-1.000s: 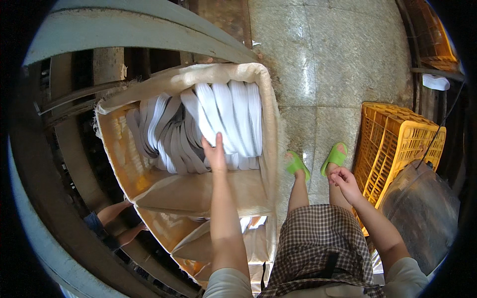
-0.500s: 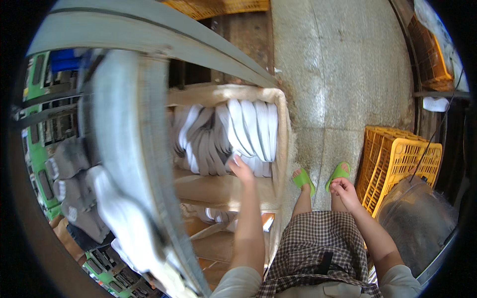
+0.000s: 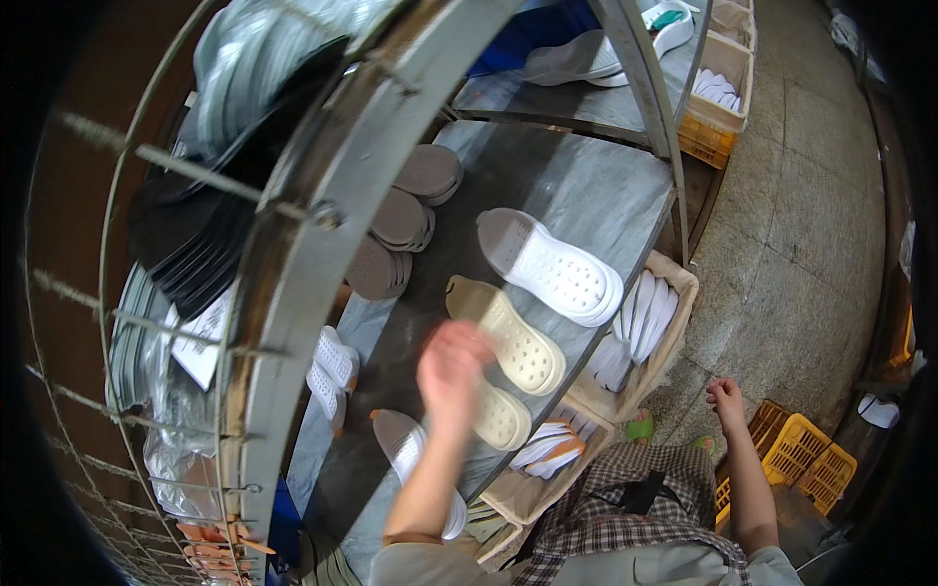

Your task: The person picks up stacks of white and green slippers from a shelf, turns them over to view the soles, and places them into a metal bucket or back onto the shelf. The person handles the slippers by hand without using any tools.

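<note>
My left hand (image 3: 454,371) is over the grey table (image 3: 606,186), smeared by motion, so its fingers do not show clearly. Just beyond it lies a cream perforated shoe insole stack (image 3: 528,352); a second cream insole stack (image 3: 500,415) is partly behind the hand. Farther right are white insoles (image 3: 562,273) with a grey-brown end. My left forearm partly covers another white insole (image 3: 399,444). Out over the walkway, my right hand (image 3: 725,398) hangs with its fingers curled in, and nothing shows in them.
Stacks of grey-brown insoles (image 3: 401,220) and small white insoles (image 3: 332,376) occupy the table's far side. A metal frame (image 3: 342,166) rises on the left. Lined bins (image 3: 674,332) of white soles stand along the table edge. Yellow crates (image 3: 806,454) are at right.
The view has swung left onto the tabletop. My left hand has left the bin of white soles and is now above the insoles. My right hand remains curled at my side.
</note>
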A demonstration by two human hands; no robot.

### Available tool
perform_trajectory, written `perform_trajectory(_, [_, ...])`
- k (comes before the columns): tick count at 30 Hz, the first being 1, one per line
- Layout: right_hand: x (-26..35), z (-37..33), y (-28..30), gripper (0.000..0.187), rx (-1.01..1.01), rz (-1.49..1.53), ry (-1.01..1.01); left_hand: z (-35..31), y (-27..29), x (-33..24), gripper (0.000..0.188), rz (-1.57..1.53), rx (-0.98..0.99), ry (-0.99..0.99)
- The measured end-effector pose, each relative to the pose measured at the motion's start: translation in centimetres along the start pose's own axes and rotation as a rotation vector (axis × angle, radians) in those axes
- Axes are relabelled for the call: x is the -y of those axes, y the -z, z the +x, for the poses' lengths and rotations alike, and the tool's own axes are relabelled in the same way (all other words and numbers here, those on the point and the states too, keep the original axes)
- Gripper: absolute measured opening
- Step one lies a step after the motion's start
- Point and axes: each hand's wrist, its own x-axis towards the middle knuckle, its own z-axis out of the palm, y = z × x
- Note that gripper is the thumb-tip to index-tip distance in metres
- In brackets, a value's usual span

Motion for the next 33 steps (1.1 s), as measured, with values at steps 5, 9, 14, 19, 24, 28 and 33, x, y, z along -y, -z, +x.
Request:
perform_trajectory(5, [0.3,-2.5,-1.7,0.011,0.032,-0.003,-0.009,8.9,19.0,7.7,0.059,0.446,-0.475,0.190])
perform_trajectory(9, [-0.7,-4.4,-2.6,0.010,0.014,0.031,-0.001,13.6,28.0,15.8,0.069,-0.155,-0.328,0.381])
perform_trajectory(14, [-0.3,-5.4,-3.4,0.014,0.007,0.000,0.009,16.5,28.9,18.3,0.063,-0.548,-0.349,0.452])
perform_trajectory(19, [2.3,-5.9,-5.4,0.014,0.009,-0.014,0.050,13.2,27.9,15.2,0.054,-0.912,-0.618,0.482])
perform_trajectory(24, [5.4,-6.8,-7.2,0.015,0.116,-0.003,0.133,3.4,24.5,9.8,0.054,-0.825,-0.626,0.476])
perform_trajectory(28, [9.8,-8.3,-10.2,0.023,0.284,0.049,0.347,-4.4,19.9,3.0,0.055,-0.981,-0.531,0.539])
perform_trajectory(33, [18.0,-13.2,-15.1,0.040,0.641,-0.055,0.575,-10.9,12.4,-2.2,0.056,-1.158,-0.350,0.583])
